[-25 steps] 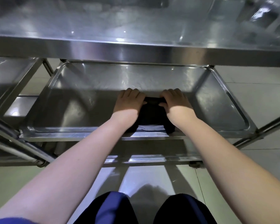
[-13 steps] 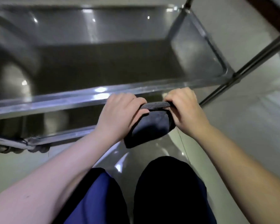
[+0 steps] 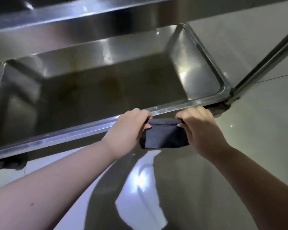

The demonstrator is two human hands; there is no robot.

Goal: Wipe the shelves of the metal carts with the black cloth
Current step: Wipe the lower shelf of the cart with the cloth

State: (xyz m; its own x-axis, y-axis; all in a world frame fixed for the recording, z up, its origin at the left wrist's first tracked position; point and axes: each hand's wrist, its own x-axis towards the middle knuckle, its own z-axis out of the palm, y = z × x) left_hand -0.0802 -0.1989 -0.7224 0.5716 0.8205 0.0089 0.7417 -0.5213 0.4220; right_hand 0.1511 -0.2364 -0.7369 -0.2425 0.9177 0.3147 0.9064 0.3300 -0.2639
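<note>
Head view: the black cloth [image 3: 163, 136], pressed flat on a shelf a second ago, has been lifted clear. It is now held hanging at centre frame, just before the bottom shelf [image 3: 98, 93]'s near rim. Its top corners are pinched by the curled fingers of the left hand [image 3: 128, 128] and right hand [image 3: 199, 127]. The bottom shelf is probably to be wiped next.

no readable text

no letters, numbers, brand marks or signs can be made out on the steel shelf [image 3: 65, 135], on the black cloth [image 3: 163, 135] held just in front of the shelf's front rim, or on the floor [image 3: 264, 130] beside the shelf; only glare is seen on the metal.
</note>
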